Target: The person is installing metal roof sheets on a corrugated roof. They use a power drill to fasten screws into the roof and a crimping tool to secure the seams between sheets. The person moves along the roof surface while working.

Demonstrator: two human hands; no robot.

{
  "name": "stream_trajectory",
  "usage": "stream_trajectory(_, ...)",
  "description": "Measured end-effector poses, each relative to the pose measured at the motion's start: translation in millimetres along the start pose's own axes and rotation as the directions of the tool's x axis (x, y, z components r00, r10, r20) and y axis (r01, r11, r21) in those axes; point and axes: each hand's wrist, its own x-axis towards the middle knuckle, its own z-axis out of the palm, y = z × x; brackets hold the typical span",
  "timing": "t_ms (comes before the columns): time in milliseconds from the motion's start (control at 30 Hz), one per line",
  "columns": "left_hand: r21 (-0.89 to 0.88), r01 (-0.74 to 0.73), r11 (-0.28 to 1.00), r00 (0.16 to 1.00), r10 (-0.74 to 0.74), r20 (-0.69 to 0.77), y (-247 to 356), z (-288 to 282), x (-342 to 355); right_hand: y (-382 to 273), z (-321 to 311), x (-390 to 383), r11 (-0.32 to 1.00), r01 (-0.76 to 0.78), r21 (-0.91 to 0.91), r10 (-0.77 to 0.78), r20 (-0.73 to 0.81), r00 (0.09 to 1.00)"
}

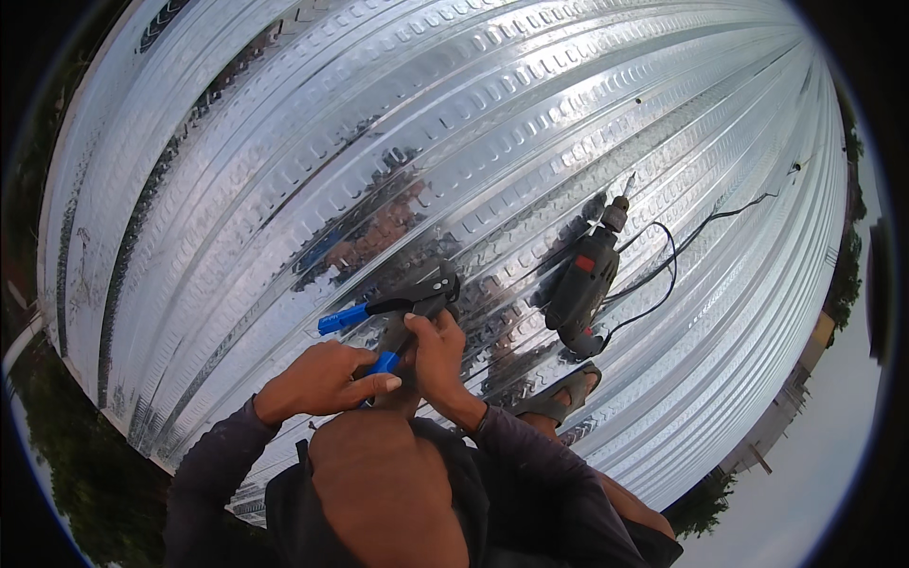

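A plier-like hand tool with a dark head and blue handles sits at the middle of the view, above my bare knee. My left hand is closed on its lower blue handle. My right hand grips the dark part of the tool just below the head, thumb pointing up. The upper blue handle sticks out leftward, free of both hands. To the right of my hands, a black and red corded drill lies on the ribbed shiny metal sheeting, bit pointing away from me.
The drill's black cord runs across the sheeting to the right. My sandalled foot rests on the metal below the drill. The sheeting curves away to edges on both sides, with trees beyond and a low building at the right.
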Motion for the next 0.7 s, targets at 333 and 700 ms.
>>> stream_trajectory(333, -0.815, 0.243, 0.526, 0.820, -0.560, -0.117, -30.1, -18.5, 166.5, -31.8, 11.8, -11.3, 0.996, 0.086, 0.011, -0.085, -0.006, 0.996)
stream_trajectory(700, -0.868, 0.265, 0.420, 0.808, -0.588, -0.037, -38.3, -9.2, 220.0, -21.7, 15.4, 0.9, 0.999, 0.042, 0.003, -0.042, 0.051, 0.998)
